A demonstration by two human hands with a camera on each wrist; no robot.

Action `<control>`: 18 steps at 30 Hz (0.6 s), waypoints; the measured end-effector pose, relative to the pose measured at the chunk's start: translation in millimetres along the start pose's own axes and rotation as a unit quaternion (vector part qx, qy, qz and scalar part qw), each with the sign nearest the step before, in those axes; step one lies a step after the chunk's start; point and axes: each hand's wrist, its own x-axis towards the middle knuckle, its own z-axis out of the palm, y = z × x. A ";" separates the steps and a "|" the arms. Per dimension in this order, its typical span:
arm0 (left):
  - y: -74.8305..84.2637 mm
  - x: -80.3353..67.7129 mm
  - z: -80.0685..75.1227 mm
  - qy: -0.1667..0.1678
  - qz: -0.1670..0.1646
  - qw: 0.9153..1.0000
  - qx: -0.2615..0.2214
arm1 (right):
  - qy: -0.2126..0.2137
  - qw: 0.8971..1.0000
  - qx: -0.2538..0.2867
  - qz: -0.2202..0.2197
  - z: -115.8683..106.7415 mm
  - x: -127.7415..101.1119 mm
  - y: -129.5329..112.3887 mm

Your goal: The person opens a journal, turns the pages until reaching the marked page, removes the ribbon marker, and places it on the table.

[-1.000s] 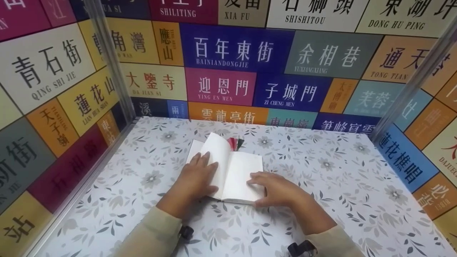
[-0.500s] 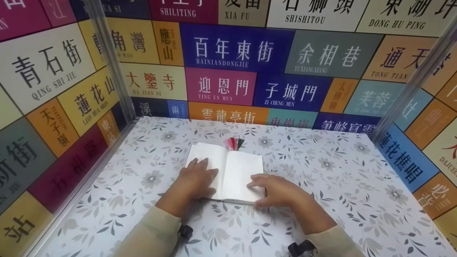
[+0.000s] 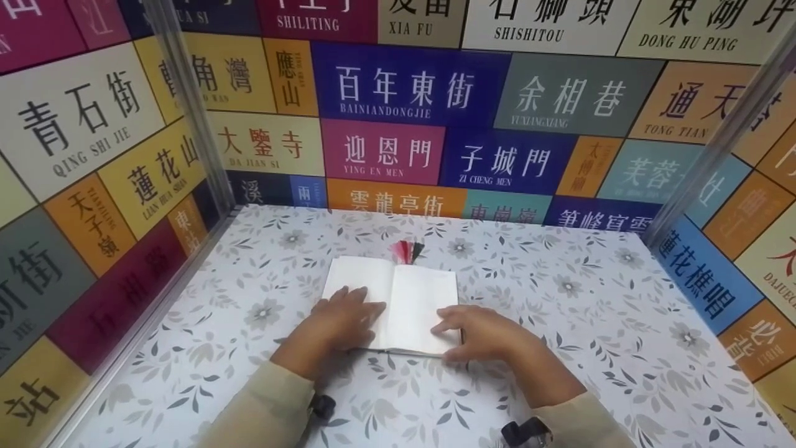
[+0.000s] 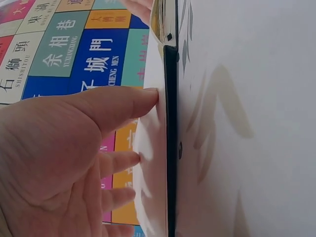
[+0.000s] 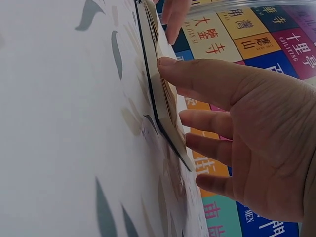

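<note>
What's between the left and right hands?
In the head view, the middle of the open book lies between the left hand and right hand.

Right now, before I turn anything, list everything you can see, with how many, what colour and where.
Open book: one, white pages, dark cover, lying on the tabletop
Ribbon ends: a small cluster, pink, red and dark, at the book's far edge by the spine
Floral tabletop: one, white with grey flowers and leaves, under the book
Chinese place-name panels: many, some cut off, multicoloured, across back and side walls
Corner strips: two, pale, where walls meet
Black wrist devices: two, black, at the cuffs
Sleeves: two, beige, lower edge
Left hand: one, on the left page
Right hand: one, at the right page's outer edge
</note>
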 end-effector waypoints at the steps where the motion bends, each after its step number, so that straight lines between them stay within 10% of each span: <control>1: -0.6 0.8 1.1 -0.001 0.002 1.000 -0.001 | -0.001 1.000 0.003 0.002 -0.4 -0.3 -0.6; 18: 1.9 -4.7 3.7 -0.002 0.039 0.999 -0.003 | -0.011 1.000 0.006 -0.005 -1.9 -3.5 1.6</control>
